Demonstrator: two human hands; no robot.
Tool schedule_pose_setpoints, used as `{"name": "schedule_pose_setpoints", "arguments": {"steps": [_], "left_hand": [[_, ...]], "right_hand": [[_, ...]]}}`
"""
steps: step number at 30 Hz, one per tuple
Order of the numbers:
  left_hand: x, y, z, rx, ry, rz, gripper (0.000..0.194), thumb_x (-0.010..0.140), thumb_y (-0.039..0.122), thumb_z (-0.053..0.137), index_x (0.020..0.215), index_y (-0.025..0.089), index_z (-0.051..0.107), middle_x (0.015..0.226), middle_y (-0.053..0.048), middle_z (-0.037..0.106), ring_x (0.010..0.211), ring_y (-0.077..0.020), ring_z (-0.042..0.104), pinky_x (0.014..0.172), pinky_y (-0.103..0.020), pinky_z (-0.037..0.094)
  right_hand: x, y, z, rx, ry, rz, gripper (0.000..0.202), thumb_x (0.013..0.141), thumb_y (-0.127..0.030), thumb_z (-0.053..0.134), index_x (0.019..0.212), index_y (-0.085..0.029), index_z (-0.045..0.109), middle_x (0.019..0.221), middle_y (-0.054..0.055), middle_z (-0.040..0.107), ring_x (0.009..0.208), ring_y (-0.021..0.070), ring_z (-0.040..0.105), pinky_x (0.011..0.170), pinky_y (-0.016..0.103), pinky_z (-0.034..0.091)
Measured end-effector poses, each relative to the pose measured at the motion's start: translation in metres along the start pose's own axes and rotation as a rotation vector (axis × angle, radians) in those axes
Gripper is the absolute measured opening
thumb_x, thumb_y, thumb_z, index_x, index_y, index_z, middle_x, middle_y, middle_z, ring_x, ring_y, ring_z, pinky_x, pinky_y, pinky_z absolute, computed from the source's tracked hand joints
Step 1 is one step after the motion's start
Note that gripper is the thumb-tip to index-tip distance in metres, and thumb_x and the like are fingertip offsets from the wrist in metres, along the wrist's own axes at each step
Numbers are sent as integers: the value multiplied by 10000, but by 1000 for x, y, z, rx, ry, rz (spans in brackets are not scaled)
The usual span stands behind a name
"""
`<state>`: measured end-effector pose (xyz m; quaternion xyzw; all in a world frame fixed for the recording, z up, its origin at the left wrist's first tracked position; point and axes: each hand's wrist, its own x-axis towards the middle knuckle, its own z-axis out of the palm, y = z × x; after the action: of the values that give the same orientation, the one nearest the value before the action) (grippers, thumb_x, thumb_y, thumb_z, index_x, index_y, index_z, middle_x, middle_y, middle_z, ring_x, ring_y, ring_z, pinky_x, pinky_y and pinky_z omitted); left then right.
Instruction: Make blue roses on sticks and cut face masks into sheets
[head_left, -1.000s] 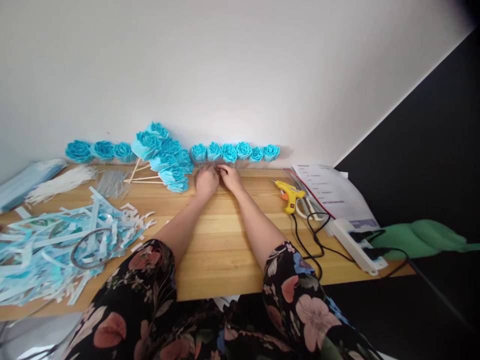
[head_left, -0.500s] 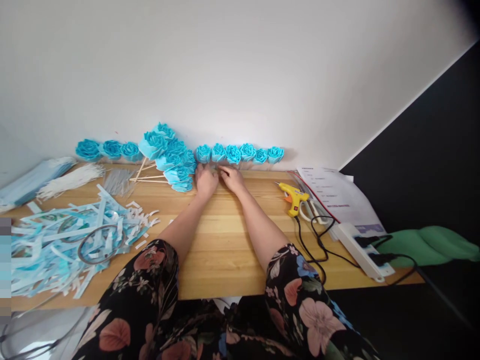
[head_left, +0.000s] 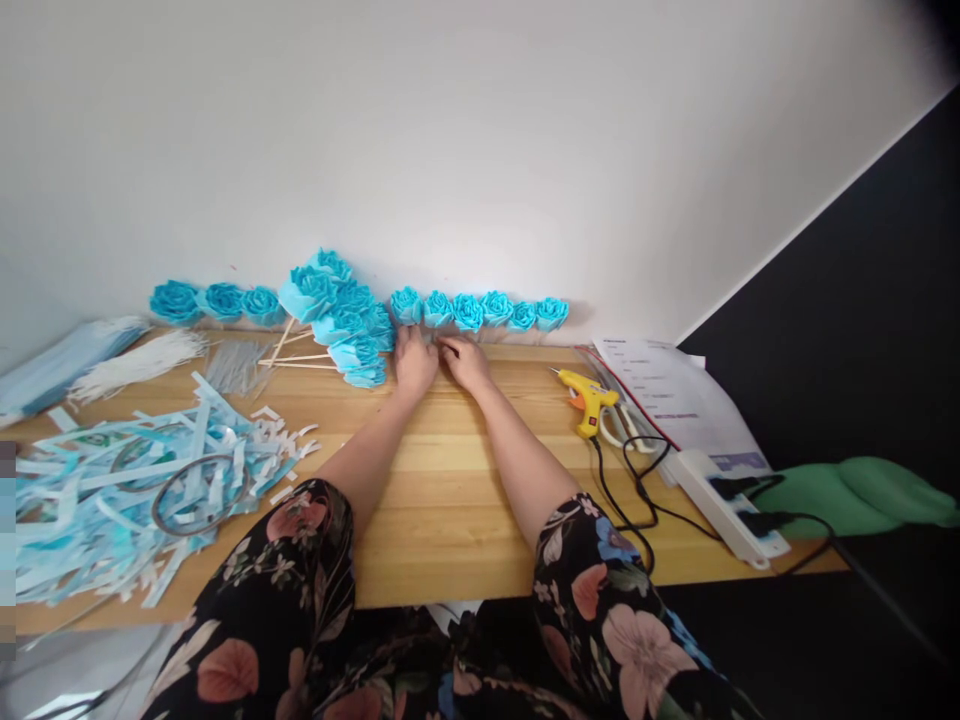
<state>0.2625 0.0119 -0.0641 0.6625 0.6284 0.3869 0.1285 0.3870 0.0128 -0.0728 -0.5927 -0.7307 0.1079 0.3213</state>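
Note:
Both hands reach to the back of the wooden table, just below a row of blue paper roses (head_left: 467, 312) along the wall. My left hand (head_left: 415, 360) lies under the leftmost rose of that row, right of a pile of blue roses on sticks (head_left: 346, 318). A small gap to the right, my right hand (head_left: 465, 362) has its fingers bent and pointing left. Its fingers are closed on something I cannot make out. What the left fingertips touch is too small to tell.
Blue and white paper strips (head_left: 135, 500) with metal rings cover the left side. White stems (head_left: 139, 362) lie behind. On the right are a yellow glue gun (head_left: 589, 400), its black cable, papers (head_left: 675, 400), a power strip (head_left: 727, 510) and a green object (head_left: 855, 495).
The view has shifted very slightly. Both hands stay at nearly the same place below the roses, with only small finger movement.

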Motion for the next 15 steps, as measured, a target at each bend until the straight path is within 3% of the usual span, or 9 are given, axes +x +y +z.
{"name": "schedule_pose_setpoints", "arguments": {"steps": [7, 15], "left_hand": [[0, -4, 1, 39, -14, -5, 531, 833, 135, 503, 1363, 109, 510, 1357, -219, 529, 1332, -350, 491, 1104, -449, 425], [-2, -3, 2, 70, -2, -33, 376, 851, 113, 498, 1211, 104, 605, 1291, -218, 584, 1258, -337, 538, 1071, -449, 437]], "right_hand": [[-2, -4, 0, -109, -16, -35, 376, 960, -198, 473, 1259, -225, 699, 1292, 38, 701, 1209, 222, 608, 1059, 333, 451], [-8, -25, -7, -380, -113, -80, 369, 995, -224, 399, 1138, -196, 739, 1214, 105, 719, 1162, 249, 607, 1007, 354, 440]]}}
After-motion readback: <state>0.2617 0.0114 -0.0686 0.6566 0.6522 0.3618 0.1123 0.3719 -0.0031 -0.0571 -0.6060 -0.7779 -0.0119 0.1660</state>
